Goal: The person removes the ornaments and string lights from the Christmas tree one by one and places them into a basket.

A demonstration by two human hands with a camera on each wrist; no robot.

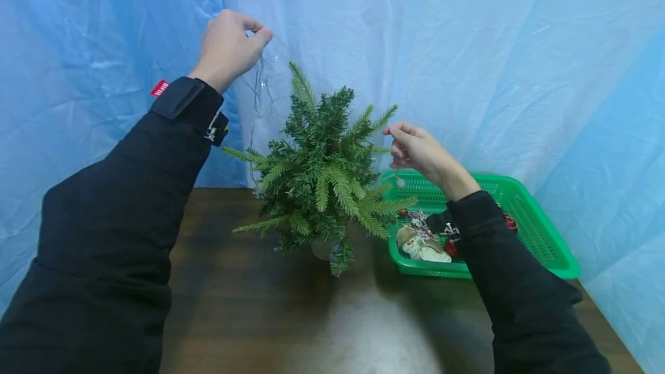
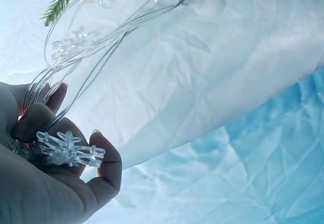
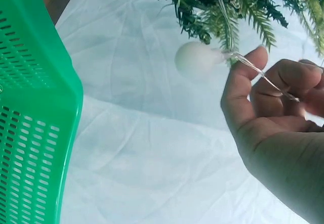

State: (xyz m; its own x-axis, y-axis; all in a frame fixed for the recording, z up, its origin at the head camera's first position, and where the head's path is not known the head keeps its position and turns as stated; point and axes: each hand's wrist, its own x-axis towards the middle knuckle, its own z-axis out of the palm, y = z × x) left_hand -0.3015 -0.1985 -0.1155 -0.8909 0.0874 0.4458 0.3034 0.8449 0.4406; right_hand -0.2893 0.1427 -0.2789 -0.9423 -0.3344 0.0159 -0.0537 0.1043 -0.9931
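Observation:
A small artificial Christmas tree stands on the table. Above its left side my left hand grips a bundle of clear string lights. A clear snowflake light lies against the palm, and a white ball light hangs from the wires further off. At the tree's right side, my right hand pinches the thin wire of the lights between thumb and fingers. Beside those fingers a frosted white ball light dangles close to the branches. Part of the strand is hidden behind the tree.
A green plastic basket sits to the right of the tree, under my right forearm. Inside it lie a snowman ornament and several red decorations. Pale blue cloth hangs behind the brown wooden table.

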